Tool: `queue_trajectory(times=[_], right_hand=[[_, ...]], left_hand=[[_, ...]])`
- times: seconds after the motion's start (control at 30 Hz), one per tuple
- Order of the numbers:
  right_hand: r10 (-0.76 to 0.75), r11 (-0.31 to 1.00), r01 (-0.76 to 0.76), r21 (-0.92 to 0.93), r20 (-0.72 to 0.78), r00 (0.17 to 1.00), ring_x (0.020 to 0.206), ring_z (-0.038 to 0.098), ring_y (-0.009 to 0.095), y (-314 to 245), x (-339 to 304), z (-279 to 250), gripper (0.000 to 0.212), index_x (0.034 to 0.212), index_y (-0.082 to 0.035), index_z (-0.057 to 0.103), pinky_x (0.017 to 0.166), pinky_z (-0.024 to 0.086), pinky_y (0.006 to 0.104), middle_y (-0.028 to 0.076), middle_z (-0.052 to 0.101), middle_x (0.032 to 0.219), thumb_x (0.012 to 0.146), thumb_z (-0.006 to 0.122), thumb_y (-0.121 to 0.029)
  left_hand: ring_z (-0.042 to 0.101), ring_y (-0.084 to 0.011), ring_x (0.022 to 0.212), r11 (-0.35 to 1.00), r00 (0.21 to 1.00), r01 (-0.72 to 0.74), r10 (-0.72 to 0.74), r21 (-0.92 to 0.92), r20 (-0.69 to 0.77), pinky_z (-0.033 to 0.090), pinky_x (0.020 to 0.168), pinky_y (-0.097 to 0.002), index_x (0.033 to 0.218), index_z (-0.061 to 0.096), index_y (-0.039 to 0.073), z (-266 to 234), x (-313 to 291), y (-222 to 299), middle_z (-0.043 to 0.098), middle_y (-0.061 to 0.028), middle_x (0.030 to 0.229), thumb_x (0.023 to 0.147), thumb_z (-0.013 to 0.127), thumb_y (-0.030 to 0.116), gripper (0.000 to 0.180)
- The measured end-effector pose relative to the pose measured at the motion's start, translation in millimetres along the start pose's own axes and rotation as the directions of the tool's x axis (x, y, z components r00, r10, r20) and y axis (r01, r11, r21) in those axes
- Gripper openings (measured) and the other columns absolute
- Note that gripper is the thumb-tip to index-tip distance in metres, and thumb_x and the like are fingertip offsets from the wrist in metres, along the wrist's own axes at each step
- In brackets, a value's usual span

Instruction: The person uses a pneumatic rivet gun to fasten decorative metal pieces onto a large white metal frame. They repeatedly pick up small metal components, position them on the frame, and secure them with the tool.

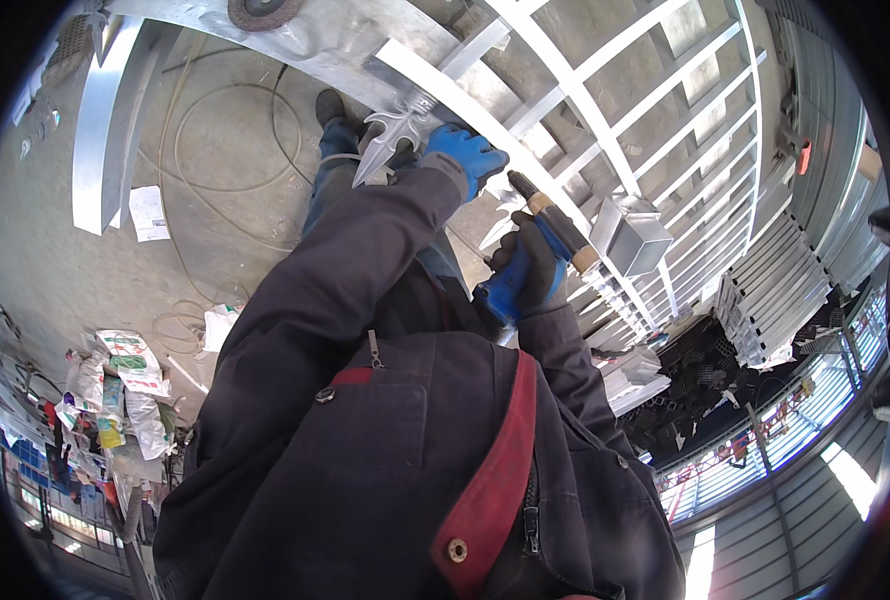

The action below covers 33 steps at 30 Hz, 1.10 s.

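My left hand (pixel 462 157), in a blue glove, is at the edge of a pale metal rail (pixel 445 95). Its fingers are curled, and whatever they grip is hidden. A silver spear-shaped finial (pixel 389 140) juts out beside that hand from the rail. My right hand (pixel 533 262), in a dark and blue glove, is wrapped round the grip of a blue and black power drill (pixel 555 228) with tan bands. The drill's dark tip points up toward the rail, close to my left fingers. Another finial (pixel 500 228) shows partly behind the drill.
A large frame of pale metal bars (pixel 655 90) spreads to the right, with a square metal tube (pixel 633 240) on it. A worn disc (pixel 263 10) lies at the top. Hoses (pixel 180 150), paper (pixel 149 213) and bags (pixel 130 365) lie on the floor at left.
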State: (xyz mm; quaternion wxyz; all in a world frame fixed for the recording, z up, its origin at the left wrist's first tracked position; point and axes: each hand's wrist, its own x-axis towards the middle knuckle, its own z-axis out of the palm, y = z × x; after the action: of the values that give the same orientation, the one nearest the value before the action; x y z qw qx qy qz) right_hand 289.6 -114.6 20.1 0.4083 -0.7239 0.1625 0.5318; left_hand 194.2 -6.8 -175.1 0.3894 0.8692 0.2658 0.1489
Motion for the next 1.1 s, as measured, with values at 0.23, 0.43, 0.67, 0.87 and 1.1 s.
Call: queue_trajectory(times=[0.23, 0.43, 0.67, 0.87, 1.1], right_hand=[[0.026, 1.0, -0.026, -0.006, -0.003, 1.0, 0.071, 0.066, 0.019, 2.3, 6.6, -0.2, 0.042, 0.127, -0.002, 0.061, 0.06, 0.052, 0.031, 0.007, 0.064, 0.088, 0.098, 0.07, -0.031], [0.028, 1.0, -0.028, 0.013, 0.002, 1.0, 0.072, 0.066, 0.019, 2.6, 6.8, 0.2, 0.041, 0.127, -0.002, 0.062, 0.061, 0.052, 0.0312, 0.007, 0.064, 0.088, 0.098, 0.071, -0.03], [0.021, 1.0, -0.021, -0.022, -0.008, 1.0, 0.072, 0.066, 0.019, -0.2, 3.0, 4.0, 0.038, 0.125, -0.004, 0.064, 0.061, 0.052, 0.0312, 0.007, 0.064, 0.089, 0.098, 0.071, -0.029], [0.032, 0.999, -0.033, -0.036, -0.018, 0.999, 0.072, 0.066, 0.019, -0.6, 0.9, 5.5, 0.038, 0.125, -0.004, 0.063, 0.06, 0.053, 0.0311, 0.007, 0.064, 0.089, 0.097, 0.072, -0.028], [0.01, 1.0, -0.01, -0.021, 0.011, 1.0, 0.072, 0.065, 0.018, 2.3, -1.2, 7.2, 0.036, 0.125, -0.003, 0.062, 0.061, 0.052, 0.031, 0.006, 0.063, 0.088, 0.097, 0.071, -0.025]], left_hand=[[0.069, -0.0238, 0.096, 1.0, 1.0, -0.003, 0.003, 0.002, -0.019, 0.048, 0.098, -0.0464, 0.109, 0.077, 0.031, -0.4, -0.8, 0.1, 0.071, 0.0022, 0.103, 0.09, 0.076, 0.031, 0.019], [0.07, -0.0246, 0.095, 1.0, 1.0, -0.006, 0.006, -0.003, -0.009, 0.049, 0.099, -0.0463, 0.106, 0.076, 0.031, 1.2, 0.8, -1.3, 0.072, 0.0005, 0.105, 0.09, 0.075, 0.03, 0.016], [0.07, -0.0251, 0.096, 1.0, 1.0, 0.0, 0.0, -0.004, 0.027, 0.049, 0.099, -0.0466, 0.105, 0.074, 0.03, -1.0, 2.3, -0.7, 0.072, -0.0004, 0.106, 0.091, 0.074, 0.028, 0.015], [0.072, -0.0268, 0.103, 0.999, 0.999, 0.005, -0.004, -0.035, 0.037, 0.049, 0.099, -0.0461, 0.11, 0.073, 0.031, -2.4, 2.3, -0.4, 0.074, -0.0008, 0.106, 0.085, 0.075, 0.02, 0.028], [0.072, -0.0268, 0.102, 0.998, 1.0, -0.012, 0.011, -0.066, -0.019, 0.049, 0.099, -0.0458, 0.108, 0.074, 0.031, -1.2, 1.8, -1.8, 0.074, -0.0008, 0.105, 0.083, 0.077, 0.019, 0.028]])
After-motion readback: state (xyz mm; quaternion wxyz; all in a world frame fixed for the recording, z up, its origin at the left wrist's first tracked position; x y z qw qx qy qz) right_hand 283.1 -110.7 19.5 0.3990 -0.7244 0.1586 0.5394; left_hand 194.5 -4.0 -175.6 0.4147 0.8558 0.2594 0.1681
